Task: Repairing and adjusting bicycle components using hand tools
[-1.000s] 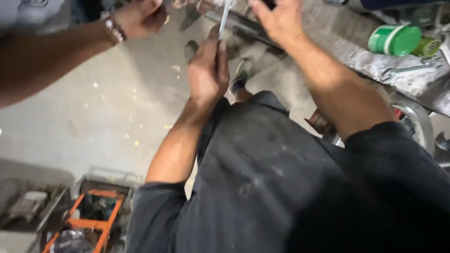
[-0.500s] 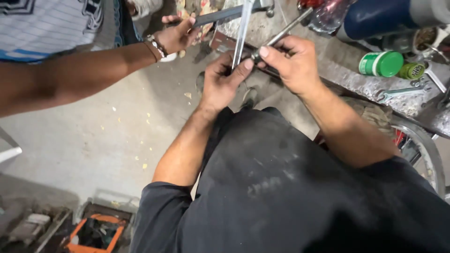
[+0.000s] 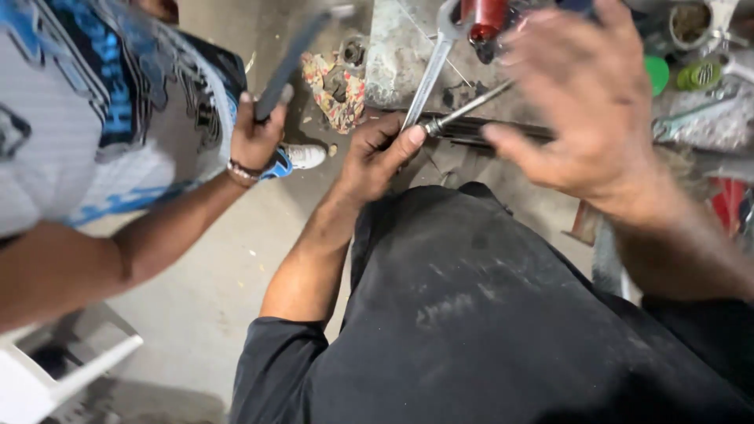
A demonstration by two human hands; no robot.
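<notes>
nearest is the person's dark, dusty cloth lap [image 3: 471,314], matt and smeared with pale scuffs. just beyond it the left hand [image 3: 377,157] is curled shut around the lower end of a flat, silvery steel wrench [image 3: 428,78], thumb pressed against it; the wrench rises away from the hand, its open c-shaped jaw at the far end. the wrench's lower end meets a thin, round metal rod [image 3: 471,106] that crosses a dark, ribbed bar [image 3: 495,129] lying left to right just past the knees. the right hand [image 3: 589,118] is blurred, its fingers loosely spread above the rod and bar; whether it touches them cannot be told. to the left, a co-worker's hand [image 3: 255,141], with a beaded bracelet at the wrist, grips a long, dark, flat bar [image 3: 294,55]. farther off lie a crumpled patterned rag [image 3: 334,86] on the grey concrete floor [image 3: 196,298], a glossy red cylinder [image 3: 483,16] and a round green lid [image 3: 658,74].
</notes>
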